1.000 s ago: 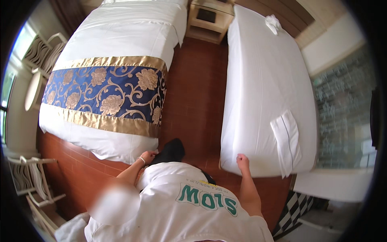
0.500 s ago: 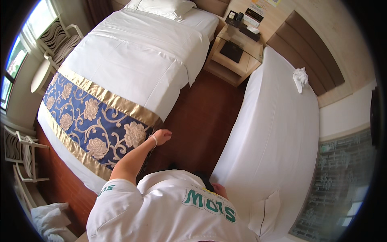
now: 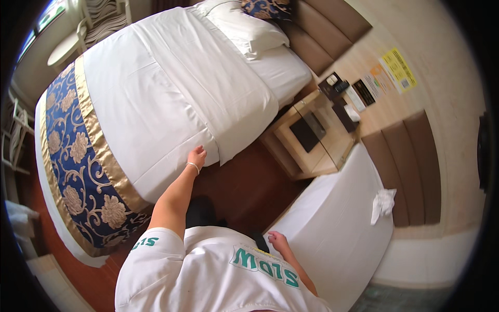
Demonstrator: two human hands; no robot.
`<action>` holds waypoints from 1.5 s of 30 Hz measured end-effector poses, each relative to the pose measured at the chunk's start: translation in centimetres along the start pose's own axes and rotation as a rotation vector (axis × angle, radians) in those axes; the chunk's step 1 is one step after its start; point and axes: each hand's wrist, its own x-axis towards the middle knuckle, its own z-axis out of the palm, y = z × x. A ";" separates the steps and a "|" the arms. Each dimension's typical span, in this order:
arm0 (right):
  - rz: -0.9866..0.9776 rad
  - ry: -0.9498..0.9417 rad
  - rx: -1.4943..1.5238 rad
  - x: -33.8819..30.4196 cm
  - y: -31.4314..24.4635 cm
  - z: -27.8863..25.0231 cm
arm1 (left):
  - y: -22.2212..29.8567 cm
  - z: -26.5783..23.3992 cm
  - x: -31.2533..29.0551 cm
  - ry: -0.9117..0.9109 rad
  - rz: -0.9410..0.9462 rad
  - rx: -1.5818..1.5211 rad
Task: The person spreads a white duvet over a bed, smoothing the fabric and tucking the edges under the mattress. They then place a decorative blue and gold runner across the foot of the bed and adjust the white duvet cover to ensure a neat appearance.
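Left hand (image 3: 197, 156) fingers together, flat on the made bed's white cotton duvet (image 3: 171, 99); right hand (image 3: 278, 242) fingers loosely curled on the bare white mattress (image 3: 338, 229).

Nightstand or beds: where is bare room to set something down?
The stripped bed is bare from the right hand to the crumpled cloth. The made bed is bare between runner and pillow. The nightstand holds a dark item; the ledge behind it is crowded.
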 end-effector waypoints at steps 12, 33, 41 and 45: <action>-0.203 -0.362 -0.179 33.3 -18.6 -11.6 | 8.7 3.6 8.8 0.432 0.154 -0.342; -0.008 -0.843 0.415 64.7 -37.2 -17.6 | 1.5 7.5 12.1 0.998 -0.212 -0.134; -0.047 -1.023 0.526 63.2 -41.3 -26.9 | 7.8 13.4 11.2 0.928 -0.319 -0.356; -0.044 -0.945 0.476 65.6 -41.0 -29.6 | 8.9 15.6 12.4 0.827 -0.245 -0.465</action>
